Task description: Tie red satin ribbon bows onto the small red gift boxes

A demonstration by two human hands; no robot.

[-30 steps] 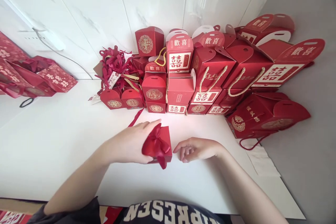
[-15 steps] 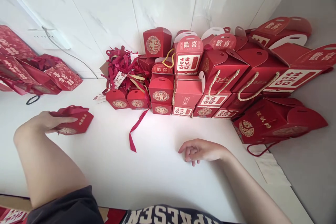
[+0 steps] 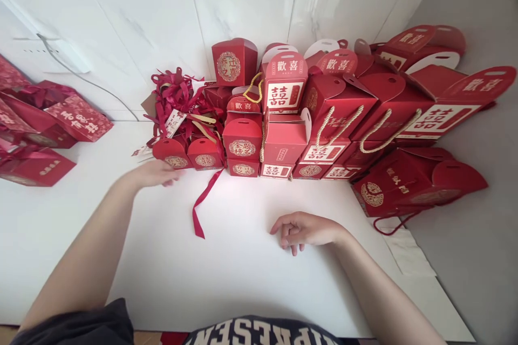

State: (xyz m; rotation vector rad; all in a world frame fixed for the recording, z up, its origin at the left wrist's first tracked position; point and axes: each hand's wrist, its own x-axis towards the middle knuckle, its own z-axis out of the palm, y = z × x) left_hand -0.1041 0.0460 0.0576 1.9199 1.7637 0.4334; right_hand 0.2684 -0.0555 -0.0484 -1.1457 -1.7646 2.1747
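- L hand [image 3: 156,173]: just in front of small red box [image 3: 172,150]; no item seen in it, but motion blur, so can't tell if fingers touch or are closed on anything.
- Small red box: on fingers' far side, twd back edge of surface [image 3: 238,280]; L hand clearly nearer than R.
- R hand [image 3: 301,230]: fingers loosely curled, holding nothing, approx. mid-surface.
- Red ribbon [image 3: 199,202]: btwn hands, nearer L; long axis runs from box row twd front edge, w/ slight curve.
- Ribbon heap [image 3: 174,98]: behind small red box, nr back edge.
- Stacked boxes [image 3: 243,137]: along back edge twd back R corner.
- Ribbon-topped box [image 3: 50,168]: twd L end, partly out of view.
- Corded box [image 3: 399,186]: nr R edge.
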